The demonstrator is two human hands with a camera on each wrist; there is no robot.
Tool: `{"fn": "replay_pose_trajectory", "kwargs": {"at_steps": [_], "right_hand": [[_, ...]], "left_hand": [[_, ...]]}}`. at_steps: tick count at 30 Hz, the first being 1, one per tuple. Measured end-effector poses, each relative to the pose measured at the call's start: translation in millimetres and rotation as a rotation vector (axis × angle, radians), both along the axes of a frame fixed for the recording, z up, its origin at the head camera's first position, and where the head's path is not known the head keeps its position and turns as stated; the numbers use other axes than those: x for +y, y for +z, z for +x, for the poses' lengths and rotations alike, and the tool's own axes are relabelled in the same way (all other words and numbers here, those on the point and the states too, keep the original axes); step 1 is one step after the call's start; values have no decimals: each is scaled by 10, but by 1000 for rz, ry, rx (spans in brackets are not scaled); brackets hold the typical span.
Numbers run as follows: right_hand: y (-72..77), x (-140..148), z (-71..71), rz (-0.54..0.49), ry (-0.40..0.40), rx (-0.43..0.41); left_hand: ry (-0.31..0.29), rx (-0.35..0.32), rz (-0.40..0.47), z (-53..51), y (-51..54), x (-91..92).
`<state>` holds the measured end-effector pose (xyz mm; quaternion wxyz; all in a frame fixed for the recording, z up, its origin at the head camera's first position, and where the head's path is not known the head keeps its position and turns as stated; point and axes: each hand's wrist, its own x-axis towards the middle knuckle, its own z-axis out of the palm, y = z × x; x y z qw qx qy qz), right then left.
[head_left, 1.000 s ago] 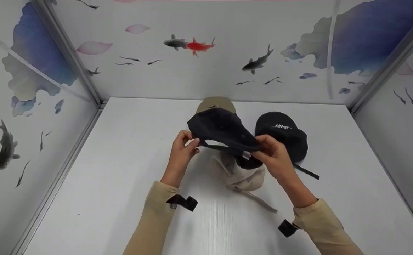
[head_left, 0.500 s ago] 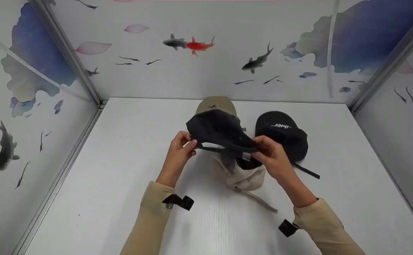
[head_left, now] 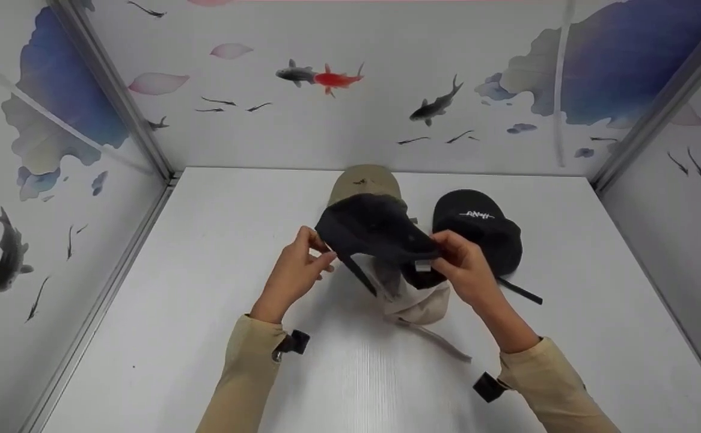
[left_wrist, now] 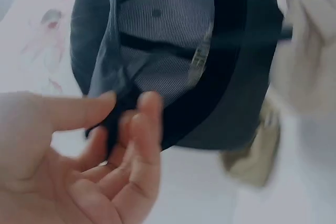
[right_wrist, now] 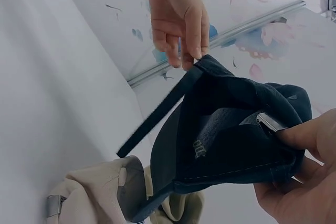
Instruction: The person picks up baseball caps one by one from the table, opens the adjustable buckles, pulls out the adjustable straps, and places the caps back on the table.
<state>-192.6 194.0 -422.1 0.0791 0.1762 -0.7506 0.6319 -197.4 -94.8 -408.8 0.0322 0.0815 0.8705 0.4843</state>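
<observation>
A dark baseball cap (head_left: 371,228) is held up between both hands, its inside showing in the left wrist view. My left hand (head_left: 290,270) pinches the cap's back edge at the base of its strap (right_wrist: 157,114). That strap hangs loose, its far end free. On the other side my right hand (head_left: 468,264) grips the back edge beside a metal buckle (right_wrist: 270,122), thumb against it. Under the held cap lies a beige cap (head_left: 425,304), its strap (head_left: 440,343) stretched out on the table. Behind is a khaki cap (head_left: 365,179), partly hidden.
Right of the held cap, a black cap (head_left: 504,243) with white lettering lies on the white table (head_left: 206,270), its strap (head_left: 519,290) pointing toward the front right. Printed panels (head_left: 338,132) with fish and leaves enclose the table at the back and sides.
The strap, earlier spanning the cap's back opening between the hands, has come free at the buckle side and hangs down. My left hand has shifted slightly down; the right has barely moved.
</observation>
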Motion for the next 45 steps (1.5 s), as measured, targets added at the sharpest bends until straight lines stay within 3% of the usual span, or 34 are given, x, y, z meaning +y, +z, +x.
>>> {"fn": "replay_pose_trajectory", "kwargs": {"at_steps": [2,5,7,10,13,17,23,35,45], "right_hand": [[8,-9,-6,4,-4,-3],[17,-27,-11,24,-9,-15],[17,-40,-12,37,-3,-13],[7,-58,-11,51,14,-1],[-14,-78,-8,53,31,13],[-31,-95,-3,47,38,22],[-16,-93,-10,48,38,19],[-36,-64,-20,41,39,35],[-13,16,0,56,48,1]], "left_hand": [[-17,4,-200,77,168,-41],[-28,34,-374,132,417,-73],[-34,90,-399,129,547,-63],[-72,189,-396,81,642,1],[-168,190,-398,35,624,87],[-291,102,-382,3,518,151],[-364,44,-308,-7,442,142],[-418,52,-209,-56,365,122],[-338,131,-154,-123,365,162]]}}
